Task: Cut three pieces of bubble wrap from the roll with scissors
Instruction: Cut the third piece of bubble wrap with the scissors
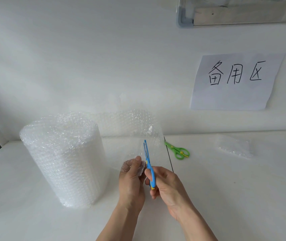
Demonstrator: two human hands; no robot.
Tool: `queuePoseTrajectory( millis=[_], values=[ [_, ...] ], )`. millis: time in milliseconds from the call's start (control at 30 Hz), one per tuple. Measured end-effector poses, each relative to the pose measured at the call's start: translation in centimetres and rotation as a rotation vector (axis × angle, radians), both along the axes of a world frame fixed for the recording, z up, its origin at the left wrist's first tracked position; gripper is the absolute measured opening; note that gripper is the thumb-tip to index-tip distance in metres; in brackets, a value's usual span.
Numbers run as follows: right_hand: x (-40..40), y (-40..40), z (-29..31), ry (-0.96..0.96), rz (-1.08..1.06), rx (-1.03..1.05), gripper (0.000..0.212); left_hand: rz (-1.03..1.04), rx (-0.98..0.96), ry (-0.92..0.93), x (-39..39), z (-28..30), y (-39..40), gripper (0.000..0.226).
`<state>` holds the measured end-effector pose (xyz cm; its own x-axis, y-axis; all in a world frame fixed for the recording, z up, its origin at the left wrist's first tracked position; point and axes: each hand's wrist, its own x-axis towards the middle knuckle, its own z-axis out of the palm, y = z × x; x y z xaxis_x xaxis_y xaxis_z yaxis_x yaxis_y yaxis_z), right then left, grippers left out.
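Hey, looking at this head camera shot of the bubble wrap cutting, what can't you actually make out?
- Head view: lower handle loop of the blue scissors, hidden by the right hand.
- Where the sheet is pinched, covered by the left hand.
- How far the cut has run: the clear wrap blends into the white wall.
- How many cut pieces lie at right: too faint to count.
- The framed thing at the top, cut off by the edge.

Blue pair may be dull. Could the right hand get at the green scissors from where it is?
Probably yes: the green scissors lie in the open beyond the right hand, nothing between, but it grips the blue scissors.
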<state>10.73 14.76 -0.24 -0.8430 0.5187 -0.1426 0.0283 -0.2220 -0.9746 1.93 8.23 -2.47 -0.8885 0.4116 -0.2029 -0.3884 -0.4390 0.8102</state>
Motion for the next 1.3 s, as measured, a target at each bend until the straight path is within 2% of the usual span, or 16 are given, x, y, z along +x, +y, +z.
queuePoseTrajectory(
  millis=[133, 300, 533, 667, 767, 1067, 1167, 1300],
  values=[
    [-0.3, 0.0, -0.2, 0.010, -0.008, -0.018, 0.028, -0.010, -0.008, -0.006, -0.1, -0.5, -0.1, 0.024],
    [-0.8, -0.3, -0.5, 0.031, -0.045, -0.019, 0.018, -0.040, 0.016, -0.009, 0.3, -0.4, -0.1, 0.025],
    [-0.9, -0.6, -0.9, 0.053, -0.048, 0.000, 0.027, -0.054, 0.061, -0.022, 0.0, -1.1, -0.2, 0.027],
    [-1.1, -0.8, -0.9, 0.041, -0.009, -0.003, 0.022, -0.085, 0.061, -0.045, -0.2, -1.4, -0.3, 0.029],
    [-1.1, -1.0, -1.0, 0.066, -0.011, -0.025, 0.029, -0.078, 0.054, -0.060, -0.4, -1.8, -0.3, 0.028],
    [-1.4, -1.0, -1.2, 0.078, -0.070, 0.007, 0.013, -0.082, 0.081, -0.046, -0.1, -1.4, 0.0, 0.025],
    [-1.3, -0.9, -1.1, 0.067, -0.088, 0.037, 0.017, -0.069, 0.087, 0.000, 0.0, -1.2, 0.0, 0.029],
    [-1.3, -0.8, -0.9, 0.040, -0.108, 0.048, 0.010, -0.066, 0.074, 0.034, 0.1, -1.2, -0.1, 0.027]
  ],
)
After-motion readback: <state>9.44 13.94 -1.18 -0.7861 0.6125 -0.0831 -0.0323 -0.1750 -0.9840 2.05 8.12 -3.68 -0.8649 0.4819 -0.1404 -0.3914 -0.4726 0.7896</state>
